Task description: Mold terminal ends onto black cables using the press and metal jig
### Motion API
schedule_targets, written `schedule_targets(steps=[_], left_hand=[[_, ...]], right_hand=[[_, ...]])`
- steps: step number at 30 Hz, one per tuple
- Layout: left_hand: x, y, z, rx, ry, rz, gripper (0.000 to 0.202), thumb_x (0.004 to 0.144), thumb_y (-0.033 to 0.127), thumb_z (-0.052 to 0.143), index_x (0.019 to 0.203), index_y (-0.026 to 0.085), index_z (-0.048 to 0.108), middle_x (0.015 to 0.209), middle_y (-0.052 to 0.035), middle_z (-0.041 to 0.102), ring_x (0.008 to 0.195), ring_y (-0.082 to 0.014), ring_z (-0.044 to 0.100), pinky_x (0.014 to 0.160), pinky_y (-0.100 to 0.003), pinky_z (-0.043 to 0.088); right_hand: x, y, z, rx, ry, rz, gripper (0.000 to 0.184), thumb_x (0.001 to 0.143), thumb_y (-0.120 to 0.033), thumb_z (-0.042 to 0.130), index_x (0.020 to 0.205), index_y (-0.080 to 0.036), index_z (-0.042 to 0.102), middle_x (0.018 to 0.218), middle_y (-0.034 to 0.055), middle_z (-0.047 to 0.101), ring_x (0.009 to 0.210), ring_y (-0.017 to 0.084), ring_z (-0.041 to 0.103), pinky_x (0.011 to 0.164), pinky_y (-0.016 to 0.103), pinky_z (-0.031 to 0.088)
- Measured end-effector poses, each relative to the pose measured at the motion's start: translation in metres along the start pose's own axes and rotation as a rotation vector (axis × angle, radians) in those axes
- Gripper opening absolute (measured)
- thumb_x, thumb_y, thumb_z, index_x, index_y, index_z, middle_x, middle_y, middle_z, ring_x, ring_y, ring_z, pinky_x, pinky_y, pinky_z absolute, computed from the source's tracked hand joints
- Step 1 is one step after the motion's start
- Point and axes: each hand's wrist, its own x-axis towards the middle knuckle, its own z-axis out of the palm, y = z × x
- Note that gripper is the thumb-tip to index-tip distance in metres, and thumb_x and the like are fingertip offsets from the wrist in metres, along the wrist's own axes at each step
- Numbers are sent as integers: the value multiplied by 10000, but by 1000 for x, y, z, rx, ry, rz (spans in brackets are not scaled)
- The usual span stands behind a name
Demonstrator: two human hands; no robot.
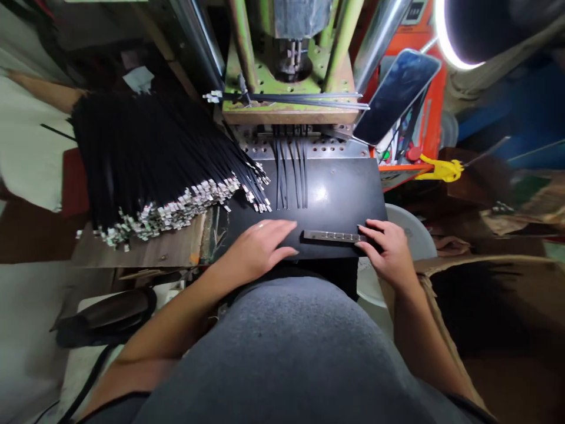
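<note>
While the right hand (391,251) pinches the half-hidden end of one bar (332,237), the left hand (256,250) gapes; beyond both, wires (306,179) vanish under one press (282,116).

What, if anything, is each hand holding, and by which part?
The left hand holds nothing. The right hand has its fingers at the right end of the metal bar; whether they grip it is unclear.

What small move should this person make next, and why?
Probably bring the left hand to the left end of the bar: the right hand is at its right end, while the left is open, just short of the free end.
</note>
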Motion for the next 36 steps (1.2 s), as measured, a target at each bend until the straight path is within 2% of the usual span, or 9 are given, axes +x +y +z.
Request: schedule_targets(steps=[5, 12, 16, 20, 23, 26, 29, 33, 36], left_hand=[[59, 17, 50, 188, 40, 161, 283, 932, 348, 621, 1149, 171, 662, 1110, -80, 678, 1010, -230, 602, 843, -363, 465], [2, -17, 39, 154, 231, 40, 208, 933, 321, 624, 1092, 211, 701, 1000, -41, 697, 910, -177, 612, 816, -342, 426], [-32, -38, 25, 226, 266, -54, 224, 931, 340, 627, 1105, 220, 703, 983, -35, 698, 907, -180, 613, 810, -349, 440], [-45, -42, 14, 256, 220, -72, 237, 925, 328, 636, 1113, 200, 701, 994, -45, 688, 930, -199, 609, 820, -360, 462], [-38, -42, -1, 261, 232, -41, 238, 957, 312, 581, 1112, 173, 698, 1034, -68, 681, 966, -201, 599, 847, -355, 486], [-13, -50, -15, 371, 314, -49, 256, 987, 206, 487, 1137, 147, 686, 1146, -107, 659, 1070, -236, 561, 907, -385, 484], [18, -65, -22, 477, 304, -77, 256, 980, 167, 469, 1082, 135, 702, 1169, -129, 658, 1109, -287, 552, 910, -455, 474], [38, -71, -27, 457, 255, 39, 211, 963, 155, 509, 978, 152, 720, 1049, -80, 702, 979, -240, 623, 851, -421, 515], [30, -59, -28, 284, 334, 137, 230, 990, 173, 482, 1083, 158, 691, 1124, -69, 686, 1022, -175, 645, 889, -340, 552]], right_hand=[[-7, -2, 5, -13, 85, 2, 290, 923, -341, 599, 1171, -218, 687, 1196, 111, 644, 1145, 277, 536, 1029, 484, 403], [26, -27, 7, 118, -71, -187, 200, 918, -316, 617, 1064, -219, 715, 1001, 83, 675, 960, 233, 579, 891, 420, 454], [101, -87, 28, 265, -322, -376, 162, 937, -319, 585, 953, -202, 696, 904, 58, 673, 835, 184, 613, 760, 324, 482], [162, -166, 75, 134, -330, -219, 263, 839, -349, 707, 993, -157, 614, 927, 104, 648, 809, 235, 624, 730, 362, 505], [181, -197, 102, 62, -352, -164, 468, 752, -262, 780, 1123, -113, 537, 977, 163, 643, 810, 279, 633, 730, 412, 520], [186, -191, 94, 162, -402, -168, 513, 739, -137, 707, 1200, -108, 486, 811, 80, 654, 703, 238, 615, 692, 374, 515], [181, -160, 54, 161, -426, -172, 538, 735, -117, 653, 1248, -130, 491, 755, 22, 657, 657, 200, 596, 654, 306, 479], [148, -105, 3, -318, -529, -170, 96, 785, -123, 588, 840, -161, 655, 798, 81, 653, 677, 200, 589, 621, 298, 398], [113, -64, -9, -623, -460, -60, 169, 852, -125, 507, 796, -152, 664, 846, 126, 631, 672, 204, 575, 557, 305, 320]])
